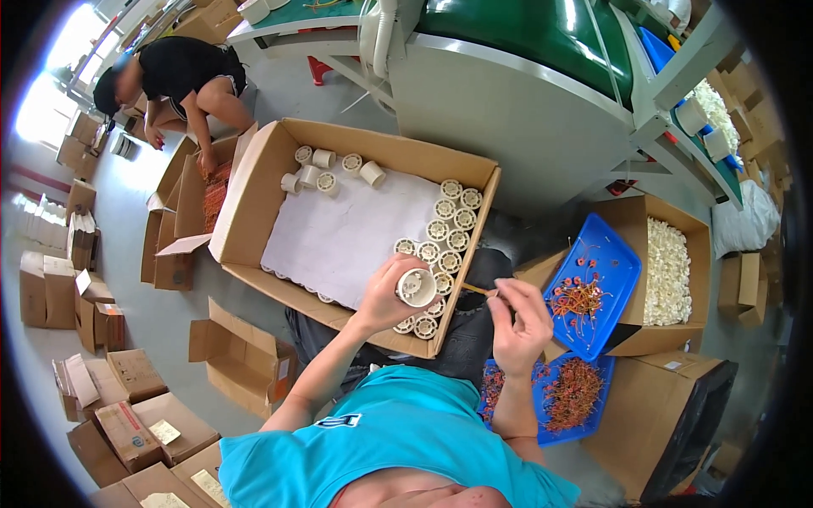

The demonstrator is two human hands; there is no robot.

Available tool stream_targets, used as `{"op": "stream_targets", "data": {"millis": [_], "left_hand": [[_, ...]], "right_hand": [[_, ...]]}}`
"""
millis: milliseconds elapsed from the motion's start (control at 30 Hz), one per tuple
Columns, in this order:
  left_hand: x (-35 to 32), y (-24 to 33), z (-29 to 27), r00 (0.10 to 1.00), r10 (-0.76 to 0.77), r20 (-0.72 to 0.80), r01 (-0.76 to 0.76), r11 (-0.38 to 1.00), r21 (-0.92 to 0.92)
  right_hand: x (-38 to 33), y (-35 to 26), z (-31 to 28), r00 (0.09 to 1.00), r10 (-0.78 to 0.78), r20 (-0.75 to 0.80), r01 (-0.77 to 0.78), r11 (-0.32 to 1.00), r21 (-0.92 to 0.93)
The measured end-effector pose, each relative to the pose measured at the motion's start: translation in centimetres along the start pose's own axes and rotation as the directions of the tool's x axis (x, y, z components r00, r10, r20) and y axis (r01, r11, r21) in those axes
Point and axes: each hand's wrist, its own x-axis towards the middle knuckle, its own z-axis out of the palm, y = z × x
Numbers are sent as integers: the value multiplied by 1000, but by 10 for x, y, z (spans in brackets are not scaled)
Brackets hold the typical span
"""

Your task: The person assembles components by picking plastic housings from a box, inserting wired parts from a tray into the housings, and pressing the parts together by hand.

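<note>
White cylindrical housing point(417, 288) was gripped by left hand point(385, 295); orange wire point(478, 290) was pinched by right hand point(520, 328); cardboard carton point(262, 190) was positioned below left hand.

My round white cup point(417, 288) looks like smooth plastic, my open brown rectangular box point(398, 154) like matt cardboard.

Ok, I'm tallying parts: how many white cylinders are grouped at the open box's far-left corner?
7 white cylinders: four along the cardboard box's far wall, three just in front of them. None seems hidden, though one could be.
</note>
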Motion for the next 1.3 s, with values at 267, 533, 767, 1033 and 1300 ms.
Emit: {"op": "stream_targets", "data": {"millis": [267,533,767,1033,1300], "left_hand": [[0,-9,5,989,131,-62,-120,982,147],[2,-7,5,982,183,-51,-170,966,194],[12,11,7,977,197,85,-213,937,279],[14,15,11,965,237,112,-261,911,319],[10,18,13,976,187,109,-205,961,185]], "right_hand": [[-7,-18,6,965,-60,256,86,992,-93],[-8,-11,10,952,-79,294,119,986,-119],[-9,-4,28,959,-76,272,122,980,-157],[-3,9,39,922,-97,374,171,970,-170],[-2,5,37,928,-10,373,96,973,-210]]}}
